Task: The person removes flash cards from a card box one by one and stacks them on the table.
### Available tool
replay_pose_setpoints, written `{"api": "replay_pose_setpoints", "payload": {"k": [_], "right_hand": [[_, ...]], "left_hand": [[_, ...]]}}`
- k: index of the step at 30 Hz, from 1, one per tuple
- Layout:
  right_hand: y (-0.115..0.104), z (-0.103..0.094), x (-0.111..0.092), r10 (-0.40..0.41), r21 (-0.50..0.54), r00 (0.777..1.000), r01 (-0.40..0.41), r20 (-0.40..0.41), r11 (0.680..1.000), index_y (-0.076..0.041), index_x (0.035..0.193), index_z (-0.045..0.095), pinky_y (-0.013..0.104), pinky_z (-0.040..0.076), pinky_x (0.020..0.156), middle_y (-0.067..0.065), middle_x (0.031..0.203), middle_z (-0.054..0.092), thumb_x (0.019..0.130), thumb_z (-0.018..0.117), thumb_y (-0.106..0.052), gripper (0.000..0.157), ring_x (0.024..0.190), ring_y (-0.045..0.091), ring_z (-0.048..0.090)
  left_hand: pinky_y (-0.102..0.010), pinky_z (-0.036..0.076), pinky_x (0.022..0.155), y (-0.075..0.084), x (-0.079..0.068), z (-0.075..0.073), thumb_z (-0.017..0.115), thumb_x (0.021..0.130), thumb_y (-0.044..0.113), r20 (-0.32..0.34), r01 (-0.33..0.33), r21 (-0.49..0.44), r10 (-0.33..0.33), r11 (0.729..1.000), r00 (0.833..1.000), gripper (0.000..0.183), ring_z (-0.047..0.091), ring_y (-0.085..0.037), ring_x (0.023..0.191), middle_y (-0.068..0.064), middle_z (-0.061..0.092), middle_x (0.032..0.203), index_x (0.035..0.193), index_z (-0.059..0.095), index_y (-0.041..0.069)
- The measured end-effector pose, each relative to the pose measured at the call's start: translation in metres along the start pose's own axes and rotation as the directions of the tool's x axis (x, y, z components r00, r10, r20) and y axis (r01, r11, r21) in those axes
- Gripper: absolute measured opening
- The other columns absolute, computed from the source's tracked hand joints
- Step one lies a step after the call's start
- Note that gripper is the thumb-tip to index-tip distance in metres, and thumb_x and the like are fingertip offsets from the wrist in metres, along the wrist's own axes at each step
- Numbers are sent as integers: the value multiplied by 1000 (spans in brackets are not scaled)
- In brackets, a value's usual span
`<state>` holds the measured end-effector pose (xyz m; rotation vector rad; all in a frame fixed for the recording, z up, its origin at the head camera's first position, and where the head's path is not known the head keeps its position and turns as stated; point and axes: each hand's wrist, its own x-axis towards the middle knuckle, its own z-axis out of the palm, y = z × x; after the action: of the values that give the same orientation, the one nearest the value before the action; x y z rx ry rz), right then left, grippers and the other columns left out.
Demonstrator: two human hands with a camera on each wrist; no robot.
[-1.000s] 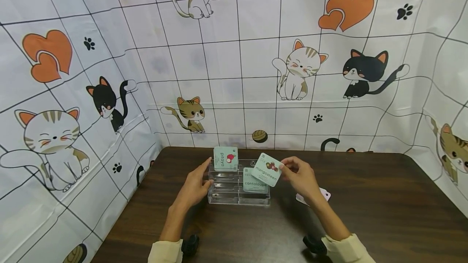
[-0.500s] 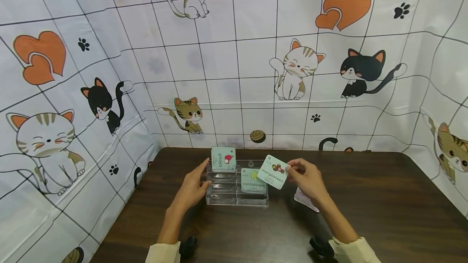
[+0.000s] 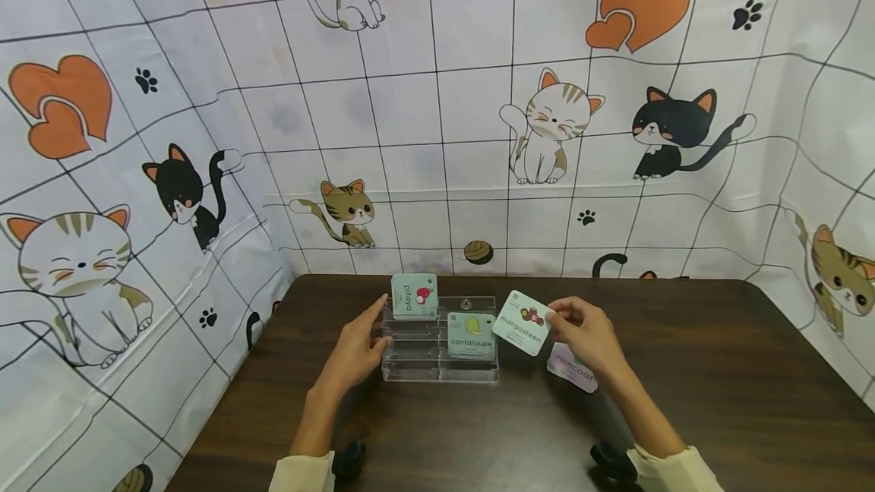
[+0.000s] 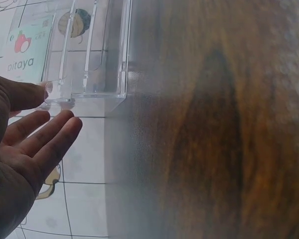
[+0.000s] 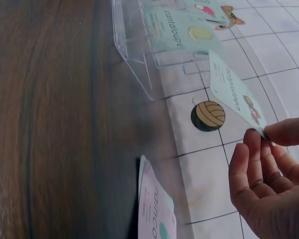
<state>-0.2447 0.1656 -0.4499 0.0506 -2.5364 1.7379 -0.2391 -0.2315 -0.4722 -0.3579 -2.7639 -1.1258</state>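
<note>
A clear tiered card holder (image 3: pixel 410 367) stands on the table. A pitaya card (image 3: pixel 414 296) sits on its upper left tier, turned sideways, and a cantaloupe card (image 3: pixel 472 335) is upright at right. My left hand (image 3: pixel 353 351) touches the holder's left side; in the left wrist view its thumb meets the clear edge and the other fingers extend loosely. Between thumb and fingers, my right hand (image 3: pixel 589 334) pinches a mangosteen card (image 3: pixel 522 323) by its right edge, tilted, just right of the holder. A pink raincoat card (image 3: pixel 571 368) lies below the right hand, partly covered by it.
The dark wooden table (image 3: pixel 718 370) reaches back to a white cloth (image 3: pixel 472 120) printed with cats, hearts and grid lines. Black straps (image 3: pixel 613 463) sit at both wrists. Both sleeves are pale yellow.
The right hand has drawn the mangosteen card rightward, away from in front of the cantaloupe card, which now shows fully. More of the raincoat card is visible. The left hand stays by the holder.
</note>
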Motion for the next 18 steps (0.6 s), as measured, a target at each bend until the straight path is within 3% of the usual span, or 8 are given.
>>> {"api": "replay_pose_setpoints", "payload": {"k": [6,12,18], "right_hand": [[2,-8,-2,25,-24,1000,-25,15,999,7,126,67,31,68,79,17,105,75,107,66,-12,27,87,14,72],[8,-18,-2,33,-43,999,-31,34,999,7,124,68,25,66,75,12,99,75,106,66,-11,26,84,15,72],[12,-31,-5,35,-54,996,-31,78,998,8,125,66,27,66,75,9,97,74,106,64,-11,27,84,15,70]], "left_hand": [[-38,67,94,-1,-1,0,72,100,-3,-7,6,-12,-6,1000,1000,82,64,-43,136,-22,47,166,170,32,11],[-39,67,92,-2,-2,-1,73,99,-2,-6,20,-20,-20,1000,1000,82,65,-43,134,-21,47,166,169,34,11],[-37,67,94,-5,1,2,73,99,-2,4,20,-31,-20,999,1000,83,64,-43,136,-21,45,168,170,32,12]]}}
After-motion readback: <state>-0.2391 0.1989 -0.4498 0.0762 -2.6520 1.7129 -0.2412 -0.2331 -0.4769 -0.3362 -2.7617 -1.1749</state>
